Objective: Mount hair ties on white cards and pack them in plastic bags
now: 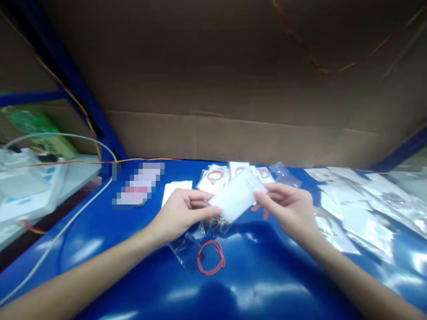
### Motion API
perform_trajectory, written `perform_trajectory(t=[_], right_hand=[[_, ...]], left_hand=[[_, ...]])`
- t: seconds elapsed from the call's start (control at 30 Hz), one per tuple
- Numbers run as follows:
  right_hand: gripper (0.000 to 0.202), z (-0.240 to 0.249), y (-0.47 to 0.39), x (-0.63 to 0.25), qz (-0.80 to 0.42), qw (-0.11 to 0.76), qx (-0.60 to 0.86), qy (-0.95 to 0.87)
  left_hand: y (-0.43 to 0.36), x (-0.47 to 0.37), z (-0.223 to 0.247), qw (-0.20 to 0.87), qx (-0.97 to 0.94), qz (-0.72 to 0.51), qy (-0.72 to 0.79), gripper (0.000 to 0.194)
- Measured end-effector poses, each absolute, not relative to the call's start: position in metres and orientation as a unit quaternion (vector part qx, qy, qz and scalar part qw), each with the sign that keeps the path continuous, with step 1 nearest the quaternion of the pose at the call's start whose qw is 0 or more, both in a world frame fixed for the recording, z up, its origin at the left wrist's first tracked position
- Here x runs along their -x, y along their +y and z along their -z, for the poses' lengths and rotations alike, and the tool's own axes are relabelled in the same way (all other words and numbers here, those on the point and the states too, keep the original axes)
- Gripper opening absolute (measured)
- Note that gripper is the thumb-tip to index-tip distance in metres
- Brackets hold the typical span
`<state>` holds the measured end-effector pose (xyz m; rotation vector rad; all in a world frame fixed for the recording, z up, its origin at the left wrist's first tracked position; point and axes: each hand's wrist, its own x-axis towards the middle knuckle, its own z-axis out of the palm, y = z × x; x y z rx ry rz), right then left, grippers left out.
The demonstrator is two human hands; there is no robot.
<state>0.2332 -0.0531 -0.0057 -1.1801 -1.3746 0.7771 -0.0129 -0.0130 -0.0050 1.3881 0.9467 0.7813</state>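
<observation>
Between my two hands is a white card (pixel 235 198), held tilted above the blue table. My left hand (pixel 187 209) pinches its lower left corner, thumb on top. On its right edge, my right hand (pixel 287 202) grips it between thumb and fingers. Under the card lies a clear plastic bag (pixel 216 226) with small metallic bits, partly hidden by the card and my left hand. Nearer to me a coiled orange cord (pixel 211 258) rests on the table. Behind the card are several white cards, one with an orange cord bracelet (pixel 215 175) on it.
White cards (pixel 178 186) lie left of my left hand. Many bagged cards (pixel 360 204) spread over the right side of the blue table (pixel 160 289). A pixelated object (pixel 138 189) lies at the left. A white cable (pixel 70 226) loops along the left edge, and cardboard (pixel 233 89) stands behind.
</observation>
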Motion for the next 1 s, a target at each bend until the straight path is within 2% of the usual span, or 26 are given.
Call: perform_trajectory(t=[0.17,0.3,0.53,0.67,0.8,1.0], right_hand=[[0.027,0.011,-0.055,-0.229,-0.357,0.532,0.493,-0.589],[0.037,0.014,-0.059,-0.222,-0.372,0.541,0.482,-0.580],[0.029,0.018,-0.059,-0.226,-0.283,0.574,0.483,-0.597],[0.027,0.021,-0.058,-0.228,-0.225,0.568,0.493,-0.620],[0.017,0.020,-0.061,-0.221,-0.180,0.543,0.423,-0.703],[0.033,0.019,-0.063,-0.216,-0.133,0.484,0.340,-0.795]], left_hand=[[-0.016,0.010,0.004,0.611,-0.585,-0.350,0.403,0.022],[-0.017,0.009,0.003,0.612,-0.574,-0.364,0.404,0.025],[-0.018,0.008,0.005,0.646,-0.577,-0.320,0.385,0.024],[-0.018,0.008,0.005,0.650,-0.561,-0.327,0.395,0.025],[-0.019,0.008,0.005,0.663,-0.546,-0.326,0.395,0.026],[-0.022,0.006,0.003,0.667,-0.529,-0.339,0.401,0.029]])
